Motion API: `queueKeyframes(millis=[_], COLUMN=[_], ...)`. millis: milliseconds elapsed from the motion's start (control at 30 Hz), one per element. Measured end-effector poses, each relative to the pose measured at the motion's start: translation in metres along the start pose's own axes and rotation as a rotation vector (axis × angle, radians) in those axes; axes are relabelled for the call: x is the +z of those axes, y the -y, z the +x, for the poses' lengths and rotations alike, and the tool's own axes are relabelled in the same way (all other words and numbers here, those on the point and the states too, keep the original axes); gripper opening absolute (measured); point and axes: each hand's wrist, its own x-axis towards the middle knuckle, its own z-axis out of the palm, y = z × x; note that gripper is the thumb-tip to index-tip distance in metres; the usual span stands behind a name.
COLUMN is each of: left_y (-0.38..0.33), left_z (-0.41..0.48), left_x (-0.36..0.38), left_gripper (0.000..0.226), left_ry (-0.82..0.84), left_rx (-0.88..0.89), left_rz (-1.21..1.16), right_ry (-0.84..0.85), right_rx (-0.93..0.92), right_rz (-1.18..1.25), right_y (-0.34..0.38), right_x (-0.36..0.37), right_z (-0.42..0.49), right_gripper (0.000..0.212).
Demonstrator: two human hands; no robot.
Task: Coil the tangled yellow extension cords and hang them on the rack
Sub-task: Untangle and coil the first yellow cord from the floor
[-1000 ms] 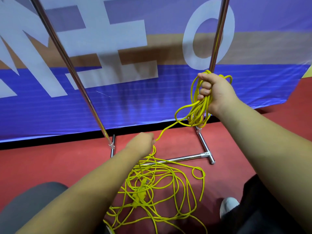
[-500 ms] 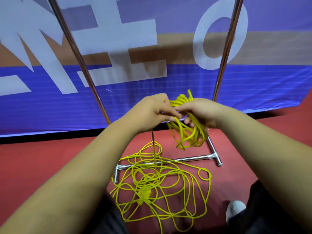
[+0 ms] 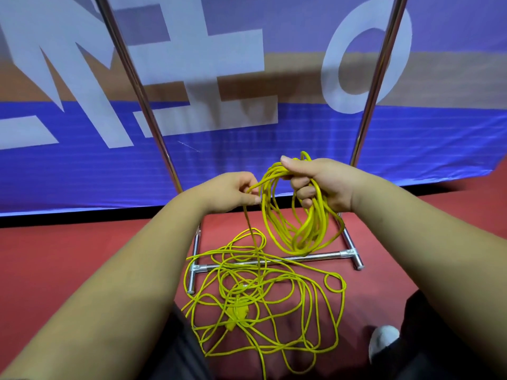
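My right hand (image 3: 323, 185) grips the top of a bundle of yellow cord loops (image 3: 299, 229) that hangs down in front of the rack. My left hand (image 3: 233, 192) pinches a single strand of the same cord just left of the bundle. That strand drops straight down to the tangled yellow cord (image 3: 263, 300) spread on the red floor, with a yellow plug (image 3: 237, 315) lying in its middle. The chrome rack (image 3: 274, 260) stands behind the tangle, its two uprights rising on the left and right and its top out of view.
A blue, tan and white banner (image 3: 247, 127) stands close behind the rack. The rack's low crossbar and two feet lie under part of the tangle. My dark trouser legs and a white shoe (image 3: 381, 341) are at the bottom edge, on the red floor (image 3: 68, 259).
My left hand rose from the floor to meet my right hand and now sits slightly apart from it. My right hand came down, and the hanging loops now spread wider below it.
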Motion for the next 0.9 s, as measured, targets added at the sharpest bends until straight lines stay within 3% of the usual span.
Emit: queueKeyframes(millis=[133,200,267,400,467,567,667,900], left_y=[0.034,0.038,0.033,0.008,-0.002,-0.008,0.001,-0.004], left_z=[0.007,0.003,0.005,0.013,0.012,0.006,0.006,0.01], left_x=[0.014,0.023,0.027,0.013,0.0,-0.013,-0.015,-0.007], left_gripper=[0.011,0.021,0.027,0.024,0.021,0.018,0.02,0.028], left_ry=[0.233,0.35,0.263,-0.218,-0.381,-0.397,-0.386,-0.351], left_rx=[-0.135,-0.219,-0.207,-0.125,-0.035,0.117,0.145,0.175], left_rz=[0.111,0.048,-0.038,-0.337,-0.247,0.085,0.312,0.265], right_ry=[-0.023,-0.043,-0.044,-0.043,-0.037,-0.028,0.034,0.035], right_rx=[0.002,0.001,0.0,-0.003,-0.006,-0.036,-0.074,-0.04], right_rz=[-0.012,0.002,-0.006,-0.065,-0.073,-0.013,0.059,-0.019], right_y=[0.004,0.006,0.006,0.003,0.001,0.001,0.004,0.001], right_x=[-0.003,-0.006,-0.009,-0.012,-0.013,-0.014,-0.016,-0.005], right_z=[-0.006,-0.008,-0.01,-0.012,-0.012,-0.013,-0.016,-0.016], right_gripper=[0.017,0.016,0.015,0.01,0.01,0.018,0.025,0.017])
